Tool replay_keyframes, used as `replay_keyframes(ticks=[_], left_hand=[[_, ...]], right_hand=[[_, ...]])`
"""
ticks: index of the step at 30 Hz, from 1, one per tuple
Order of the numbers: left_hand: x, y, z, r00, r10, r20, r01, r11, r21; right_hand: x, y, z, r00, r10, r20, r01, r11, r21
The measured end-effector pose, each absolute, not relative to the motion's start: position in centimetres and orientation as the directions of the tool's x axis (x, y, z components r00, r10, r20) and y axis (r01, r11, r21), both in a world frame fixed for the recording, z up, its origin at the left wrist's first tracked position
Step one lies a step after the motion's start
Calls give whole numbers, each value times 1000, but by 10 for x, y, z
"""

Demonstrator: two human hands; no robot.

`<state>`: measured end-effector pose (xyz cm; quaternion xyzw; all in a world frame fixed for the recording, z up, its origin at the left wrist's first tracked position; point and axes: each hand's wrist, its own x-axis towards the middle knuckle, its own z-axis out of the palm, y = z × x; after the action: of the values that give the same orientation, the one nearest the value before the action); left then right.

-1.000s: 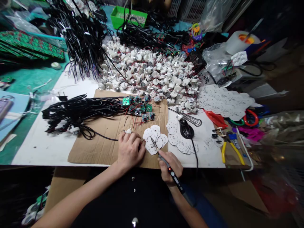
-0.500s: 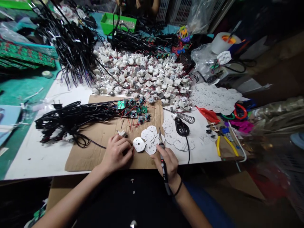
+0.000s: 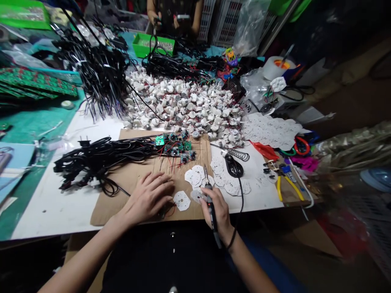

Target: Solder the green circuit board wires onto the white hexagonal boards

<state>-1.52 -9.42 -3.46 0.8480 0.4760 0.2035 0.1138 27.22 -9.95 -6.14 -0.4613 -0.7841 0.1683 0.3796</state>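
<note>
Over on the left, black cables (image 3: pixel 122 152) lie bundled across cardboard (image 3: pixel 105 208). The left hand (image 3: pixel 149 197) is palm down, fingers extended; whether it grips anything underneath, I cannot tell. Just beside its fingertips lies a white disc (image 3: pixel 183 204), then overlapping discs (image 3: pixel 192 177). The right hand (image 3: pixel 217 205) grips a soldering iron (image 3: pixel 211 213), tip upward. Yellow-handled pliers (image 3: pixel 279 189) lie farther right.

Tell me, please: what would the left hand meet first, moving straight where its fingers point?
Probably the overlapping white discs on the cardboard: the left hand points to the right and slightly forward. Its height is unclear, so it might pass over them.
</note>
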Motion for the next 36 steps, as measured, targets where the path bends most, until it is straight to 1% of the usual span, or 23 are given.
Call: replay_keyframes(ticks=[3, 6, 8, 10, 13, 16, 18, 21, 25, 32, 34, 36], left_hand=[[-20, -93, -37, 446, 872, 203, 770, -489, 411], [-23, -94, -38, 369, 907, 202, 813, -420, 404], [-25, -94, -41, 305, 928, 212, 840, -367, 399], [-28, -91, -46, 232, 949, 215, 853, -305, 423], [-34, -80, -53, 140, 968, 206, 854, -223, 470], [-39, -64, -57, 152, 960, 234, 869, -243, 431], [-43, -53, -59, 183, 949, 256, 888, -272, 370], [-50, -40, -60, 190, 941, 279, 923, -267, 275], [-60, -26, -58, 232, 940, 250, 946, -277, 166], [-57, -16, -41, 269, 944, 189, 963, -265, -48], [-58, -18, -39, 293, 937, 191, 956, -287, -58], [-61, -21, -41, 325, 922, 212, 943, -333, 1]], right_hand=[[275, -89, -54, -323, 839, 438, 508, 544, -667], [267, -68, -46, -452, 770, 450, 419, 629, -655], [256, -52, -42, -543, 713, 444, 384, 681, -624], [243, -38, -42, -614, 664, 427, 377, 722, -581], [228, -24, -47, -655, 607, 450, 395, 782, -482], [224, -20, -53, -582, 611, 536, 432, 791, -433], [228, -23, -53, -494, 637, 592, 457, 769, -447], [238, -32, -51, -375, 669, 642, 477, 733, -485], [256, -45, -48, -292, 721, 629, 514, 672, -532], [274, -62, -54, -250, 753, 609, 535, 631, -561], [276, -64, -54, -234, 759, 608, 528, 624, -576], [279, -66, -55, -220, 765, 605, 522, 616, -590]])
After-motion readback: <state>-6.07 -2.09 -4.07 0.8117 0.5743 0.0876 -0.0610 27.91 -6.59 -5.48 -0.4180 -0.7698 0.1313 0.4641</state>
